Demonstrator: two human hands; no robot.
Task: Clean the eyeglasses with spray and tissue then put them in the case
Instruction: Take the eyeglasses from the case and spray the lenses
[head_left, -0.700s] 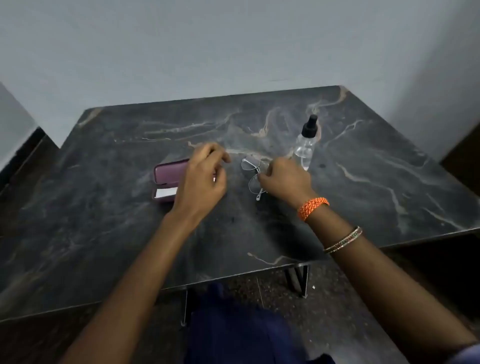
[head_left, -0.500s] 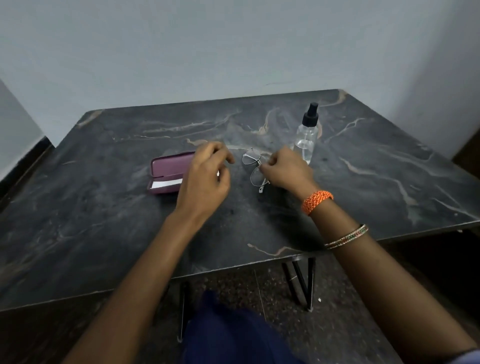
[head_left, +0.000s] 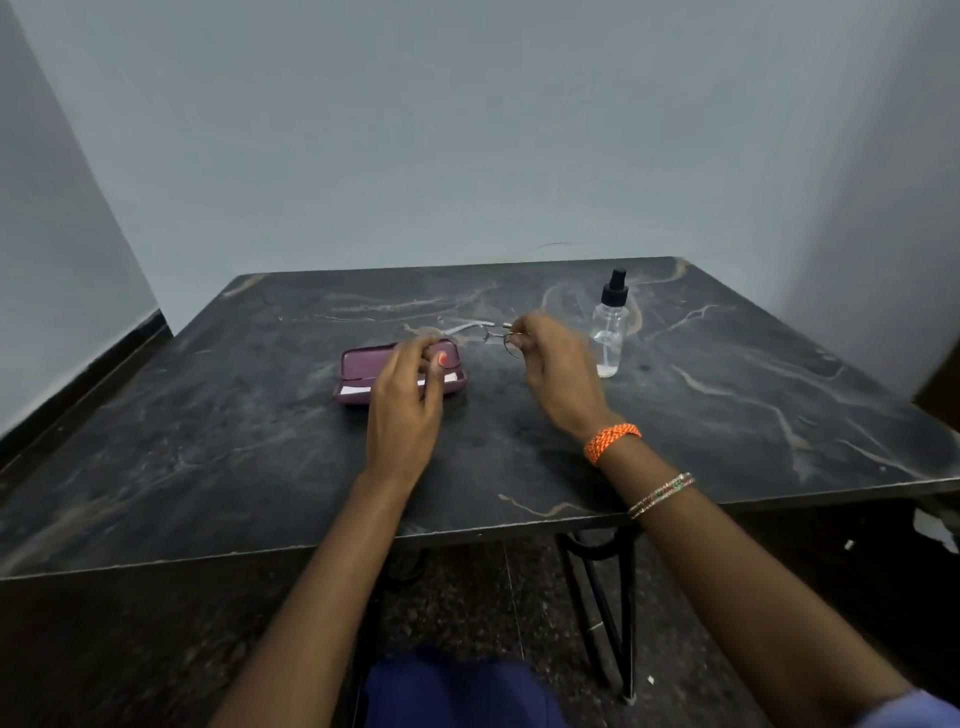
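Your right hand (head_left: 558, 371) is raised above the surface (head_left: 208, 457), fingers pinched shut on the eyeglasses (head_left: 501, 338) at the frame's right end; thin wire frame, blurred, one lens ring hanging below your fingertips, a pale temple arm reaching left toward your other hand; your left hand (head_left: 405, 405) hovers over the case (head_left: 353, 376), fingers curled and close together, thumb nail orange; whether it grips the temple tip cannot be told through the blur; the case lies open on the surface, maroon, a white strip showing inside, partly hidden behind your left hand; the spray bottle (head_left: 610, 332) stands upright just right of your right hand, clear body, black nozzle, apart from your fingers; an orange woven band (head_left: 612, 441) and thin bangles (head_left: 661, 494) sit on your right wrist; the surface is dark stone with pale veins, set into a corner of plain grey walls (head_left: 467, 130); black metal legs (head_left: 602, 597) and speckled floor show beneath its near edge.
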